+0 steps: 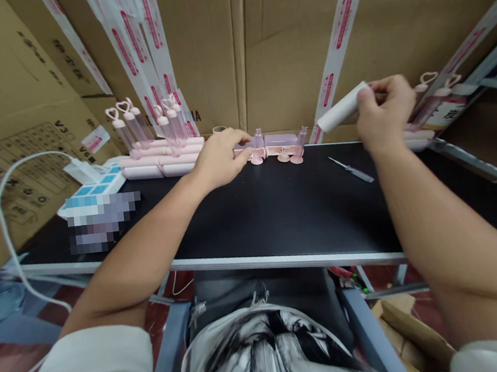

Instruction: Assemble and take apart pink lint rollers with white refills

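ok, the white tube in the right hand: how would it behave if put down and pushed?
Probably rolls: the white tube looks round and smooth. Likely light and stiff: the right hand grips one end only, and the tube sticks out straight with no sag.

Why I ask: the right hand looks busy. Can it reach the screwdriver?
Probably yes: the screwdriver lies alone on the table close to the right hand, nothing between them. But that hand grips a white tube, so its fingers are occupied.
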Tool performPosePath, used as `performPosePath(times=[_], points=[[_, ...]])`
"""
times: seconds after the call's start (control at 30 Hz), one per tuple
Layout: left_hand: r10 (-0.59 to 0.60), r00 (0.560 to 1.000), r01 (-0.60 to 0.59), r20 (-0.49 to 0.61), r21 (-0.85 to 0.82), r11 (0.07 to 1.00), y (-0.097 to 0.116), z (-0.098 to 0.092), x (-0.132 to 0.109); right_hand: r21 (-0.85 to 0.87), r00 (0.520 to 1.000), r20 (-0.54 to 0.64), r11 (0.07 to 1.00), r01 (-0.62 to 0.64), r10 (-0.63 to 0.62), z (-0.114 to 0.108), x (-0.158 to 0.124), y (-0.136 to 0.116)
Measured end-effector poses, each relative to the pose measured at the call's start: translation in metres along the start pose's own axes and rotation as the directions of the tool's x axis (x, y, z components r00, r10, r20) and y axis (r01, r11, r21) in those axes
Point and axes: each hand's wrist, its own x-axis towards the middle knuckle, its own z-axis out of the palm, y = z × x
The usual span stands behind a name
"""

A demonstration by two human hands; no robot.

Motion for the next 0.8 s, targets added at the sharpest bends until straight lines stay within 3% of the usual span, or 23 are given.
performPosePath(times=[0.03,0.07,0.13,0.23,0.3,0.33,0.37,0.4,0.47,0.5,0.57,0.67,0.8], points=[[0.044,0.999,-0.044,0.001,-0.037,0.998,0.003,0.001,-0.001,0.176,0.997,-0.041,0.982,-0.063,0.071,0.001,-0.005,-0.012],[0.091,0.996,-0.091,0.004,-0.072,0.993,0.006,0.003,-0.003,0.345,0.987,0.016,0.926,-0.154,0.158,0.004,-0.013,-0.025],[0.191,0.981,-0.189,0.002,-0.132,0.973,0.012,0.009,-0.006,0.519,0.923,0.268,0.766,-0.38,0.277,0.014,-0.039,-0.049],[0.338,0.94,-0.339,-0.043,-0.194,0.92,0.02,0.02,-0.009,0.465,0.736,0.624,0.632,-0.62,0.262,0.031,-0.083,-0.079],[0.4,0.912,-0.409,-0.086,-0.232,0.883,0.025,0.023,-0.009,0.347,0.587,0.775,0.619,-0.705,0.233,0.036,-0.103,-0.088],[0.4,0.911,-0.413,-0.103,-0.247,0.876,0.027,0.023,-0.01,0.301,0.562,0.794,0.655,-0.693,0.23,0.037,-0.107,-0.089],[0.374,0.92,-0.391,-0.115,-0.263,0.882,0.029,0.022,-0.01,0.272,0.592,0.773,0.724,-0.634,0.228,0.037,-0.107,-0.085],[0.323,0.939,-0.344,-0.119,-0.282,0.896,0.031,0.019,-0.01,0.247,0.67,0.71,0.813,-0.527,0.218,0.037,-0.103,-0.079],[0.188,0.977,-0.211,-0.102,-0.325,0.922,0.032,0.014,-0.009,0.139,0.869,0.482,0.97,-0.201,0.111,0.035,-0.087,-0.058],[0.125,0.988,-0.147,-0.086,-0.344,0.927,0.031,0.011,-0.009,0.047,0.924,0.38,0.996,-0.071,0.048,0.035,-0.077,-0.045],[0.049,0.998,-0.061,-0.041,-0.367,0.928,0.029,0.008,-0.008,-0.109,0.949,0.314,0.994,-0.003,0.037,0.037,-0.061,-0.017],[0.001,0.999,0.013,0.035,-0.385,0.923,0.023,0.01,-0.007,-0.232,0.912,0.39,0.972,-0.037,0.128,0.044,-0.05,0.013],[-0.057,0.991,0.104,0.124,-0.411,0.906,0.016,0.019,-0.006,-0.295,0.877,0.44,0.954,-0.063,0.193,0.055,-0.055,0.026]])
